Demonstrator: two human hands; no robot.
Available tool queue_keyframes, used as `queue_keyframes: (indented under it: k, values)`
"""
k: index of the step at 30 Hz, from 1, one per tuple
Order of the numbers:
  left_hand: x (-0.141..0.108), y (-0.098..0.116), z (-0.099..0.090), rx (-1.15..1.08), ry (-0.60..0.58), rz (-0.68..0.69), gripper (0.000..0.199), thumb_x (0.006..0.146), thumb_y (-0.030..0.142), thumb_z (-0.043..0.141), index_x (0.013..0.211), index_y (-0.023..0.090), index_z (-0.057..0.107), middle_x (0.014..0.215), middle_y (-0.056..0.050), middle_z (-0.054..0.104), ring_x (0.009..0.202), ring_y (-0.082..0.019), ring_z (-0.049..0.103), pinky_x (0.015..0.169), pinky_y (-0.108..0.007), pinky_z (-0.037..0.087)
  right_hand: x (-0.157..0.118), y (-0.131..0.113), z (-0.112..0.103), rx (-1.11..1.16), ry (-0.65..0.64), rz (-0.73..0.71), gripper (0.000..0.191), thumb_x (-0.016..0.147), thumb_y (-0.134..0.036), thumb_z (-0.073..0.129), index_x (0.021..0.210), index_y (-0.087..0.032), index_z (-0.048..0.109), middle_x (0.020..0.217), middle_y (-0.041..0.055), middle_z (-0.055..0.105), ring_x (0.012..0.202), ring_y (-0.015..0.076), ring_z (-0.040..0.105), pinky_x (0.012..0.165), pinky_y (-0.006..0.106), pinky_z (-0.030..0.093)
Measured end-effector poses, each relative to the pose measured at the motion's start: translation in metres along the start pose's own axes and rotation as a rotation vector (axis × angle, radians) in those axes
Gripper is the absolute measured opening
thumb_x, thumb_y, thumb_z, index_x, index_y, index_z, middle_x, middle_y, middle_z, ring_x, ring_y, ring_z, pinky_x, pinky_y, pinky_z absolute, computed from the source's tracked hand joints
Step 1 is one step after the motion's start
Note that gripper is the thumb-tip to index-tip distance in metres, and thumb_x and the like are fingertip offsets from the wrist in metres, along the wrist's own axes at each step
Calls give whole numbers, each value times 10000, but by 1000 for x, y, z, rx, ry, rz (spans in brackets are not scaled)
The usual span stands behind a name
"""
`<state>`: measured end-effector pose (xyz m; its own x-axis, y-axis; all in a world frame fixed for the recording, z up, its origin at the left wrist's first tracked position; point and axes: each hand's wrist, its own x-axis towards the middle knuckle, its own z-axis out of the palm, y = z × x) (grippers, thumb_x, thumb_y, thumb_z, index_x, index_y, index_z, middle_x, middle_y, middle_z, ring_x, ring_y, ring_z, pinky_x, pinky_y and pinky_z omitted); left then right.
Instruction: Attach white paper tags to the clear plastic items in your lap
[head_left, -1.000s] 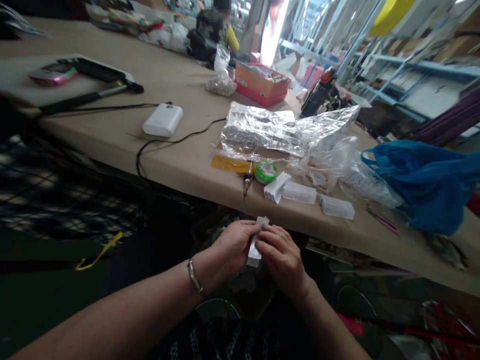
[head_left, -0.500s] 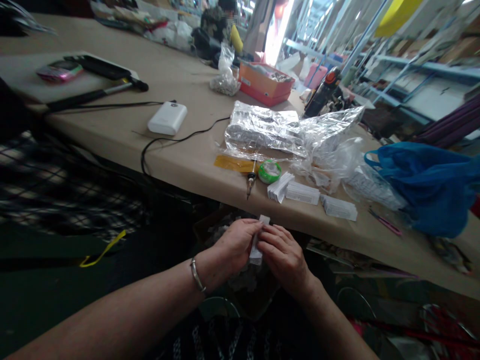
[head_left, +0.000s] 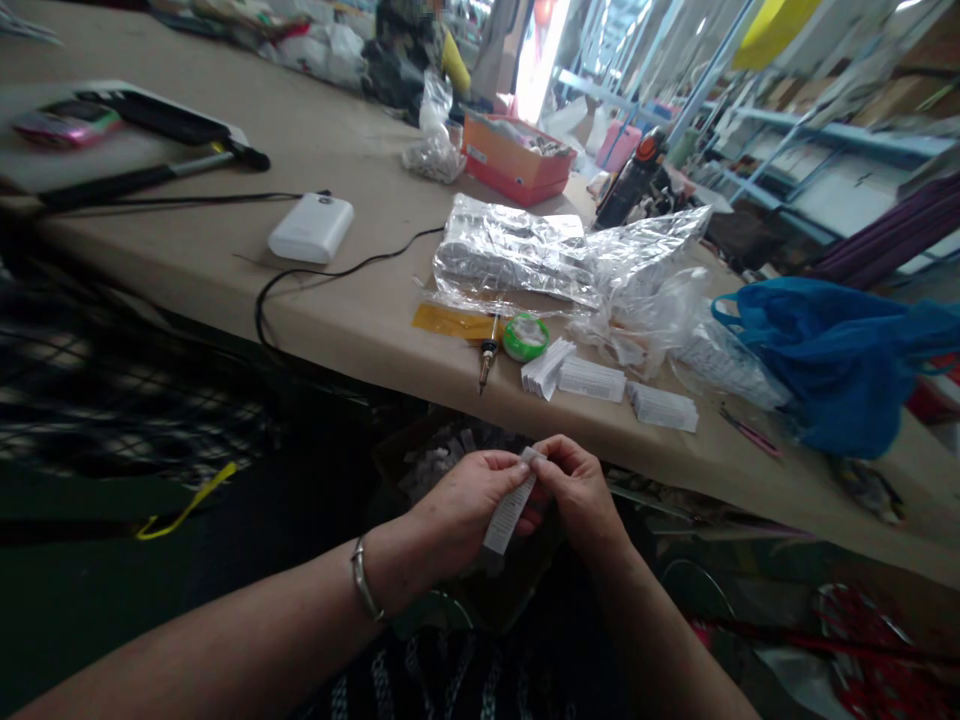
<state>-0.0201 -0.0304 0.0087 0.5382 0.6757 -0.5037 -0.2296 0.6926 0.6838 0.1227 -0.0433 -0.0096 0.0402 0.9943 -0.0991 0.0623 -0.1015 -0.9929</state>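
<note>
A white printed label strip (head_left: 507,518) slants downward between my hands, below the table's front edge. My left hand (head_left: 472,505) is closed on its upper part, thumb pressed near the top. My right hand (head_left: 577,490) pinches the strip's top end between thumb and fingers. On the table beyond lie small stacks of similar white labels: a fanned stack (head_left: 546,370), a middle stack (head_left: 592,379) and a right stack (head_left: 663,408). Left of them are a round green container (head_left: 525,338) and a soldering-iron-like tool (head_left: 487,360) with a metal tip.
Behind the labels lies a clear plastic-wrapped bundle (head_left: 517,255). A white power bank (head_left: 311,228) sits left, an orange box (head_left: 517,160) farther back. To the right are a blue bag (head_left: 832,350) and pink-handled snips (head_left: 750,432). Below my hands, a box holds white scraps (head_left: 435,462).
My right hand has turned from covering the strip with its fingers to pinching its top end. More of the strip's printed face shows, tilted to the lower left. The camera view has shifted slightly.
</note>
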Motion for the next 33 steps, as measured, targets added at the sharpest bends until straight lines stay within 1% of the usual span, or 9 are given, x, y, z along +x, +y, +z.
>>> queue_keyframes:
  k: [8, 12, 15, 17, 20, 24, 26, 29, 33]
  values:
    - [1, -5, -13, 19, -154, -86, 198, 787, 320, 618, 790, 124, 588, 626, -10, 587, 479, -93, 544, 471, -209, 415, -3, 7, -6, 131, -79, 8, 157, 757, -312, 680, 792, -182, 600, 706, -31, 564, 623, 98, 488, 592, 188, 392]
    - [-7, -1, -11, -5, -250, -113, 184, 804, 311, 597, 814, 129, 579, 629, -3, 574, 485, -86, 542, 490, -207, 432, -3, 5, -10, 371, -350, 116, 399, 700, -331, 729, 1066, -214, 620, 1011, 36, 621, 846, 171, 577, 755, 256, 463]
    - [-11, -1, -9, 20, -276, -122, 194, 804, 306, 593, 888, 132, 577, 620, -3, 577, 466, -86, 535, 488, -209, 439, -2, 4, -10, 436, -532, 127, 394, 673, -345, 750, 1017, -179, 652, 1072, 73, 617, 955, 220, 576, 828, 295, 462]
    - [-12, -4, -8, 43, -264, -116, 203, 804, 300, 588, 917, 132, 571, 609, -3, 578, 452, -87, 529, 472, -205, 430, -2, 4, -8, 474, -555, 118, 296, 676, -319, 751, 916, -170, 664, 1119, 82, 603, 983, 225, 573, 834, 293, 462]
    - [-11, -8, -8, 60, -242, -83, 210, 798, 310, 590, 908, 132, 568, 588, -4, 576, 441, -89, 516, 451, -202, 411, -1, 5, -5, 518, -549, 123, 191, 690, -277, 738, 820, -173, 643, 1137, 77, 597, 968, 210, 583, 808, 276, 471]
    - [-8, -11, -9, 46, -202, -67, 214, 793, 336, 597, 849, 130, 581, 575, 5, 561, 437, -79, 496, 448, -201, 391, -4, 4, -4, 382, -486, 79, 315, 746, -288, 673, 1047, -218, 613, 1154, 58, 590, 961, 199, 589, 787, 270, 483]
    - [-8, -9, -9, 19, -178, -59, 198, 792, 325, 597, 793, 129, 576, 589, 8, 558, 441, -68, 491, 453, -195, 386, -7, 2, -3, 174, -342, -49, 380, 789, -281, 619, 1163, -251, 559, 1158, 42, 585, 1012, 203, 568, 847, 295, 469]
    - [-8, -5, -8, -5, -125, -31, 150, 770, 273, 611, 779, 128, 579, 589, 13, 558, 435, -60, 486, 452, -188, 382, -12, -2, -2, -250, -111, -317, 360, 824, -257, 569, 1184, -250, 552, 1164, 44, 559, 1076, 215, 522, 942, 340, 414]
    - [-7, -3, -9, 4, -96, -16, 140, 753, 255, 617, 795, 125, 586, 568, 5, 566, 441, -73, 501, 451, -189, 384, -16, -5, 2, -549, -41, -466, 330, 857, -243, 527, 1184, -211, 554, 1148, 72, 547, 1083, 217, 509, 945, 353, 409]
